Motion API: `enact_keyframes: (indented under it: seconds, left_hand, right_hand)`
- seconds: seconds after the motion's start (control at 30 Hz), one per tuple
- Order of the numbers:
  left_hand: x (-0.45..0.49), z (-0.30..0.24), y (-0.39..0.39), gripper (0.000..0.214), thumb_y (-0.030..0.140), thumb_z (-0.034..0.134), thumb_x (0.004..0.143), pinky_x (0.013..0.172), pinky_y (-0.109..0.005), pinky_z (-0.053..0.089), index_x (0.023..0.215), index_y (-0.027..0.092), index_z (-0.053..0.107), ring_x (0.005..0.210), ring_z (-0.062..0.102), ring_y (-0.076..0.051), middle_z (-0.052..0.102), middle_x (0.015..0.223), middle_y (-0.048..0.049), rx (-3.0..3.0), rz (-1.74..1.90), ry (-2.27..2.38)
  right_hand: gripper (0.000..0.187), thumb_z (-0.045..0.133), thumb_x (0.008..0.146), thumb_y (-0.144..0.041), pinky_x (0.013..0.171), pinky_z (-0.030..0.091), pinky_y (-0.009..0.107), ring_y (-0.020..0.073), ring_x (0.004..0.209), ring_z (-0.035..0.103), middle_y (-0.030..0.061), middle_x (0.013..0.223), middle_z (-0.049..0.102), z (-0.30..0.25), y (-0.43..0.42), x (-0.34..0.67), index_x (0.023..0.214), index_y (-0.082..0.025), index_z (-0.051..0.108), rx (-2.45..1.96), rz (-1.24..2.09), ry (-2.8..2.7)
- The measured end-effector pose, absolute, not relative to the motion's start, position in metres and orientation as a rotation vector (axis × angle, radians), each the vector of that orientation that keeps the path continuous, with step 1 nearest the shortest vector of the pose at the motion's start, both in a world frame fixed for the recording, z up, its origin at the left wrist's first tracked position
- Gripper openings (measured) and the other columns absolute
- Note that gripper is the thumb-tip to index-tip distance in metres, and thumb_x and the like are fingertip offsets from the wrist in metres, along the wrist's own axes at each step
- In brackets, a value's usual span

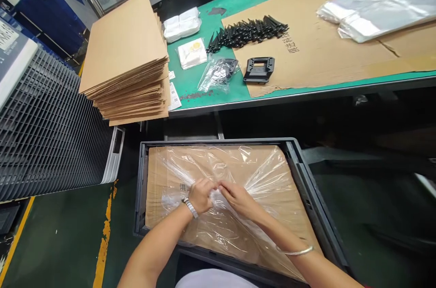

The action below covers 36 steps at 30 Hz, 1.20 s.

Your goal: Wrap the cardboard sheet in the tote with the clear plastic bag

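Left hand (pixel 200 195) and right hand (pixel 238 198) both pinched shut on bunched clear bag (pixel 218 174), bag spread over cardboard (pixel 272 174) inside dark crate (pixel 299 161) on floor, cardboard stack (pixel 126 52) on bench above

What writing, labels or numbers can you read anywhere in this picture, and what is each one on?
Flattened cardboard sheet on the green bench: printed characters near the black spikes, turned sideways, too small to read.
Cardboard in the dark crate, under the clear plastic bag that both hands gather: a couple of printed characters, blurred by the film.
White label beside the cardboard stack: print too small.
Nothing is legible.
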State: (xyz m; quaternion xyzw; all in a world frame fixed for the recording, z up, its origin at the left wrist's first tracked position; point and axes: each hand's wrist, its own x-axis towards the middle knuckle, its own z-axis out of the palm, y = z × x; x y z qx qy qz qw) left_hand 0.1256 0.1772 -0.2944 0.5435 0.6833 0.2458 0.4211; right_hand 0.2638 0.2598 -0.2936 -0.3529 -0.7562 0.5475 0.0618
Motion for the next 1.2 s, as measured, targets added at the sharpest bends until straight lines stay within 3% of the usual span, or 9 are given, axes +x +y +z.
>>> enact_keyframes:
  seconds: [0.13,0.27,0.47,0.57,0.7,0.8,0.97,1.1,1.2]
  left_hand:
    - [0.143,-0.305,0.172,0.02,0.015,0.046,0.074,0.069,-0.028,0.044,0.09,0.019,0.057,0.078,0.053,-0.017,0.055,0.09,-0.007,1.515,0.526,1.975]
    - [0.153,-0.313,0.172,0.022,0.02,0.045,0.077,0.059,-0.027,0.045,0.096,0.016,0.055,0.07,0.054,-0.016,0.052,0.093,-0.0094,1.426,0.558,2.184]
    - [0.15,-0.321,0.174,0.017,0.026,0.051,0.076,0.058,-0.027,0.045,0.09,0.016,0.055,0.066,0.053,-0.017,0.052,0.078,-0.0062,1.411,0.655,2.281]
    - [0.144,-0.326,0.173,0.014,0.022,0.05,0.076,0.058,-0.026,0.045,0.087,0.015,0.055,0.064,0.053,-0.016,0.054,0.073,-0.0049,1.448,0.658,2.237]
    - [0.131,-0.327,0.169,0.025,0.021,0.057,0.072,0.056,-0.021,0.045,0.097,0.017,0.057,0.062,0.053,-0.012,0.055,0.073,-0.0009,1.609,0.664,2.029]
    - [0.122,-0.323,0.165,0.036,0.034,0.059,0.073,0.054,-0.019,0.043,0.108,0.025,0.057,0.061,0.052,-0.01,0.055,0.074,0.0013,1.757,0.658,1.845]
    - [0.117,-0.314,0.159,0.038,0.043,0.036,0.087,0.058,-0.02,0.044,0.11,0.022,0.057,0.063,0.054,-0.01,0.06,0.072,-0.0003,2.046,0.737,1.62]
    - [0.116,-0.301,0.151,0.034,0.034,0.032,0.089,0.076,-0.033,0.041,0.098,0.019,0.061,0.086,0.054,-0.017,0.065,0.087,-0.0056,1.986,0.777,1.948]
    - [0.112,-0.291,0.147,0.025,0.03,0.041,0.085,0.074,-0.035,0.034,0.076,0.022,0.063,0.082,0.051,-0.018,0.064,0.078,-0.0037,1.942,0.589,2.321]
  right_hand:
    - [0.047,0.024,0.081,-0.041,0.077,0.045,0.042,0.0265,0.086,0.059,0.0136,0.093,0.063,-0.301,0.255,0.269,0.1,-0.014,0.057,-1.076,1.742,-2.31]
    - [0.057,0.02,0.084,-0.044,0.091,0.04,0.041,0.0256,0.109,0.049,0.0172,0.117,0.053,-0.302,0.262,0.267,0.115,-0.008,0.051,-1.011,1.818,-2.335]
    - [0.041,0.029,0.076,-0.03,0.081,0.046,0.03,0.0194,0.093,0.057,0.0103,0.1,0.061,-0.297,0.276,0.26,0.102,-0.013,0.056,-0.761,1.782,-2.476]
    - [0.032,0.03,0.078,-0.026,0.069,0.045,0.032,0.0211,0.078,0.056,0.0107,0.084,0.061,-0.288,0.278,0.261,0.089,-0.013,0.057,-0.759,1.579,-2.593]
    - [0.033,0.026,0.086,-0.029,0.069,0.039,0.036,0.0244,0.079,0.05,0.0141,0.087,0.055,-0.273,0.28,0.271,0.075,-0.015,0.054,-0.758,1.215,-2.739]
    - [0.03,0.029,0.087,-0.026,0.061,0.035,0.031,0.0214,0.068,0.05,0.0098,0.077,0.054,-0.268,0.278,0.281,0.071,-0.017,0.052,-0.732,1.033,-2.86]
    - [0.024,0.031,0.086,-0.015,0.048,0.024,0.027,0.0183,0.055,0.051,0.0046,0.063,0.053,-0.274,0.264,0.298,0.072,-0.018,0.05,-0.819,0.806,-3.005]
    - [0.023,0.033,0.085,-0.012,0.051,0.028,0.027,0.0184,0.063,0.053,0.0052,0.069,0.056,-0.278,0.26,0.304,0.074,-0.018,0.052,-0.82,0.719,-3.07]
    - [0.021,0.036,0.081,-0.008,0.054,0.03,0.027,0.0194,0.07,0.055,0.007,0.073,0.058,-0.281,0.269,0.308,0.076,-0.019,0.054,-0.831,0.709,-3.111]
